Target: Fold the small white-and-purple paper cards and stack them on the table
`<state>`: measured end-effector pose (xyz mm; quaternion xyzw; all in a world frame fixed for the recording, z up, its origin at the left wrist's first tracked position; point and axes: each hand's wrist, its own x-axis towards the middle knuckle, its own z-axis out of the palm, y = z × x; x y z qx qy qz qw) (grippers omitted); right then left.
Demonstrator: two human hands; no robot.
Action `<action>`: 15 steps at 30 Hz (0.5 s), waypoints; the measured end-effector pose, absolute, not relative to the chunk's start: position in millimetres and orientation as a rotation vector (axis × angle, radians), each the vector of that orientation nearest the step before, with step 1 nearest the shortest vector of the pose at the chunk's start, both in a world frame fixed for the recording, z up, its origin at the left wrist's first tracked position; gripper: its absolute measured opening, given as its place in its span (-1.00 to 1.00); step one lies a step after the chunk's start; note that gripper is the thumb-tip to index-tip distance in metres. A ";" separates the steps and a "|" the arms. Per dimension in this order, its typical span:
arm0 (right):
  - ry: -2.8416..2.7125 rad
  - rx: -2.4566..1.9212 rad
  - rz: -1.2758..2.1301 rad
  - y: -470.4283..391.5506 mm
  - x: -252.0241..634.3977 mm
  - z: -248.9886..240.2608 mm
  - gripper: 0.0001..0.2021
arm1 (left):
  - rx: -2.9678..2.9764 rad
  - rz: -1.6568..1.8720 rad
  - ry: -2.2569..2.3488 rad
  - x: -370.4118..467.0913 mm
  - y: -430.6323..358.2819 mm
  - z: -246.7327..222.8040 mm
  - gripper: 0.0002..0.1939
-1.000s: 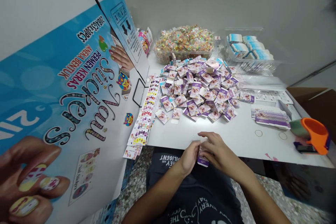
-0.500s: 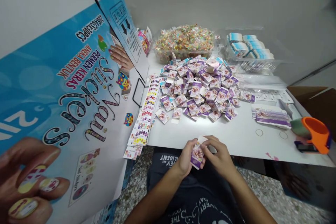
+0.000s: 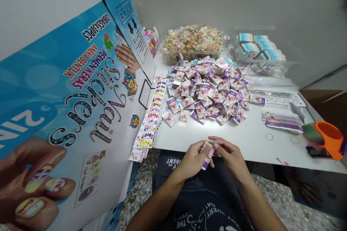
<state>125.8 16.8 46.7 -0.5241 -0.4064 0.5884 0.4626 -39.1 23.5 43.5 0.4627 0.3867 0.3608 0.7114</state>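
Near the front edge of the table, a small purple-and-white printed box (image 3: 207,160) is held upright over my lap. My left hand (image 3: 192,160) is closed around it, with the thumb pressed across its front face. My right hand (image 3: 230,154) has its thumb and fingers at the box's upper end, closing over the top; its lower fingers are partly hidden. Beyond both hands lies a large heap of similar small boxes (image 3: 204,92), some showing blue sides.
Left stands a big Nail Stickers carton (image 3: 114,108) beside sticker sheets (image 3: 151,115). Behind the heap sit a tub of wrapped candies (image 3: 192,39) and a tray of blue-white packs (image 3: 260,48). At right are flat stacked cartons (image 3: 283,121), rubber bands (image 3: 269,136) and an orange tape dispenser (image 3: 329,139).
My left thumb has moved onto the front of the box, covering more of it. My right fingers have shifted from the raised top flap, which no longer stands up visibly.
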 end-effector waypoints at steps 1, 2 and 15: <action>-0.878 -1.260 1.540 17.3 125.0 47.5 -0.71 | 1.056 0.800 0.866 -39.2 23.0 45.8 -0.50; -0.776 -1.225 1.621 17.7 124.0 48.4 -0.70 | 1.083 0.799 0.874 -39.2 22.5 47.9 -0.51; -0.723 -1.305 1.374 7.7 109.0 45.7 -0.74 | 1.294 0.820 0.979 -39.0 20.6 54.5 -0.42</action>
